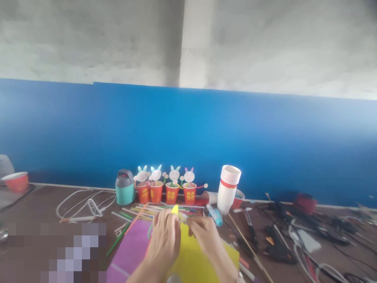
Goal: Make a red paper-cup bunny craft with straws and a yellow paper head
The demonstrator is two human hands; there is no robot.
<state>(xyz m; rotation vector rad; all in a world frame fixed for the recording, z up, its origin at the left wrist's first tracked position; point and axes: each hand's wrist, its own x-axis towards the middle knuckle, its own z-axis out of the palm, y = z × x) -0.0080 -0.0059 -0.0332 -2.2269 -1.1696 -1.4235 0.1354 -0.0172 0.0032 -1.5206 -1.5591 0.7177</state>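
Note:
Above a yellow sheet (196,255), my left hand (165,236) is closed, and a small yellow piece (174,209) sticks up from its fingertips. Close to it on the right, my right hand (204,235) pinches at a small pale thing between the two hands, too blurred to name. A purple sheet (132,247) lies to the left, partly under my left forearm. Behind my hands, thin coloured sticks (144,212) lie in a loose pile.
Red cups (172,193) with paper rabbit faces stand along the blue partition (188,129). Beside them are a teal container (125,188) and stacked white cups (228,192). Cables and a black glue gun (278,243) lie right; a white cable (88,204) lies left.

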